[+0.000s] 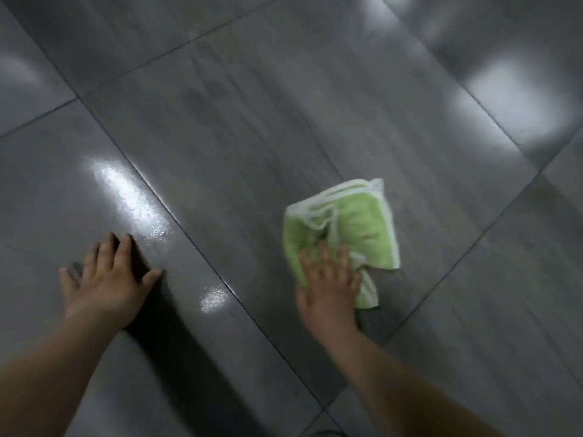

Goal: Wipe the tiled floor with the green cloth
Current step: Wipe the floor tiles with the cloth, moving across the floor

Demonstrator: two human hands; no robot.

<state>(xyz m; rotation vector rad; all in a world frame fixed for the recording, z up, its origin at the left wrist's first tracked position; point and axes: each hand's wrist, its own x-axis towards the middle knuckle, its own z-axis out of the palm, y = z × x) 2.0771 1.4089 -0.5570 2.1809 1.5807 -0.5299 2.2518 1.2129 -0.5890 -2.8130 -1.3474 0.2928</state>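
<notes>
The grey tiled floor (pixel 252 137) filled the view, glossy with reflected light. The left hand (pixel 107 282) lay flat and spread on a tile, seemingly as a prop, while the right hand (pixel 329 279), fingers straight, pressed the crumpled green cloth (pixel 356 228) onto the neighbouring tile to wipe it.

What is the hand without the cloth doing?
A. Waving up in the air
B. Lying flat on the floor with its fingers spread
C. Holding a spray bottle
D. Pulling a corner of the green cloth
B. The left hand lies flat on the grey tiled floor with its fingers spread, well apart from the green cloth that the right hand presses down.
</notes>
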